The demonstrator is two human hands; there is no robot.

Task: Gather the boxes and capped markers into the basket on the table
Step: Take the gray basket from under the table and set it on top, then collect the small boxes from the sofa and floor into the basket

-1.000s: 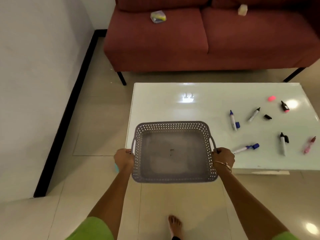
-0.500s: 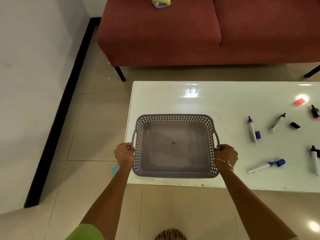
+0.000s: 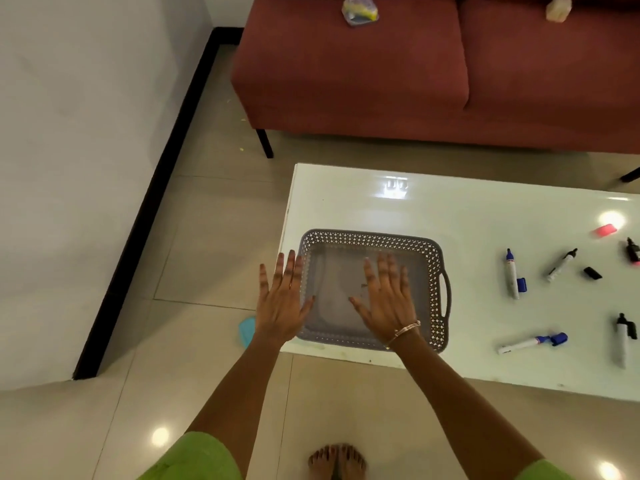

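I see the grey perforated basket sitting on the white glossy table, at its near left corner, with nothing inside it. My left hand is flat and spread, palm down, fingers apart, holding nothing; it hangs over the basket's left rim and the table edge. My right hand is likewise splayed wide and empty, palm down above the basket's floor, a thin bangle on its wrist.

The markers lie well to the right of the basket. A blue marker lies nearly upright in view with its blue cap just beside its lower end. A second blue marker lies near the front edge, its cap touching or at its tip; I cannot tell whether it is seated. A black marker lies slanted, with a loose black cap near it. Another black marker lies by the right edge. A pink cap rests further back, and a pink-tipped marker is cut by the frame.

On the maroon sofa behind the table rest a small clear box with yellow contents and a pale box. A light blue object lies on the tiled floor below the table's corner, partly hidden by my left wrist.
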